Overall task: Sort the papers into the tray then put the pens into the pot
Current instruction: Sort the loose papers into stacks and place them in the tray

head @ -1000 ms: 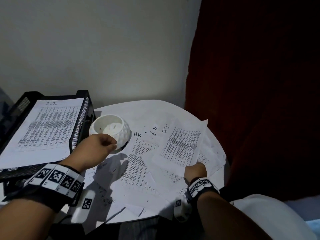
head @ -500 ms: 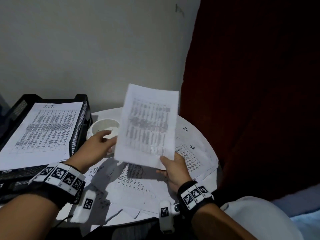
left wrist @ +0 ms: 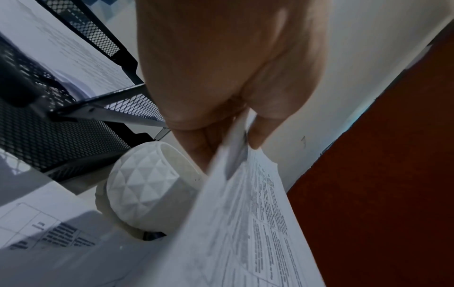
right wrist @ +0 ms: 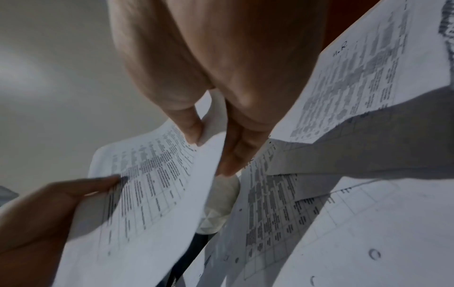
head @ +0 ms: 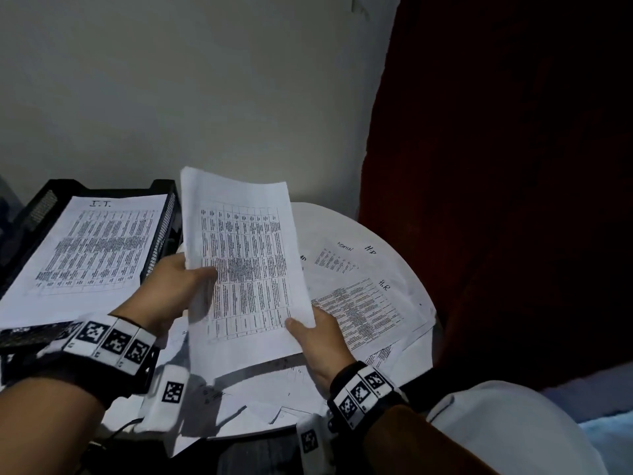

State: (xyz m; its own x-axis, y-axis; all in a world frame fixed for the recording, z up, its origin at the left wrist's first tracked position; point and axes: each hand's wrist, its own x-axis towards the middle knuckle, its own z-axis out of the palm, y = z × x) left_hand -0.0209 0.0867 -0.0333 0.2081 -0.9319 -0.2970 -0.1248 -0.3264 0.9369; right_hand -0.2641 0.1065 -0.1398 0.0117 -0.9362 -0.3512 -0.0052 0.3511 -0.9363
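A printed sheet [head: 246,269] is held up above the round white table [head: 322,221]. My left hand [head: 178,286] pinches its left edge, thumb on the front; the left wrist view shows the sheet [left wrist: 245,223] between thumb and fingers. My right hand [head: 318,341] pinches its lower right corner, as the sheet [right wrist: 152,194] in the right wrist view shows. The black mesh tray [head: 164,228] at the left holds a page marked "I.T." [head: 92,248]. The white faceted pot [left wrist: 145,190] stands beside the tray, hidden behind the sheet in the head view. No pens are visible.
Several loose printed papers [head: 359,310], marked "H.R" and "ADMIN", cover the table. A dark red curtain [head: 496,166] hangs at the right and a pale wall [head: 171,80] stands behind. A white rounded object [head: 507,430] sits at the lower right.
My right hand picked a sheet off the pile and raised it. My left hand left the pot's rim and took the sheet's left edge, so both hands hold it now.
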